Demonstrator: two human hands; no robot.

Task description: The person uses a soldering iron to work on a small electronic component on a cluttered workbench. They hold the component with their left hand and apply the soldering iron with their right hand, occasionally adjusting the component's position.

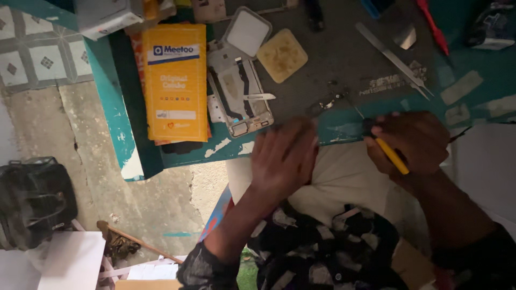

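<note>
My right hand [414, 142] grips a yellow-handled screwdriver [391, 156] at the near edge of the teal workbench [123, 134]. Its dark tip end points toward the bench. My left hand [283, 156] is blurred, fingers together and palm down, hovering at the bench edge just below an opened phone frame [240, 94]; I see nothing in it. A small blade-like tool [259, 97] lies across the phone frame. Small metal parts [328, 101] lie on the dark mat [344, 53] between the two hands.
An orange flat box [175, 80] lies left of the phone. A yellowish square pad [281, 55], a white-screened phone panel [247, 32], long tweezers [395, 60] and a red tool [433, 24] rest on the mat. A black bag [35, 201] sits on the floor at left.
</note>
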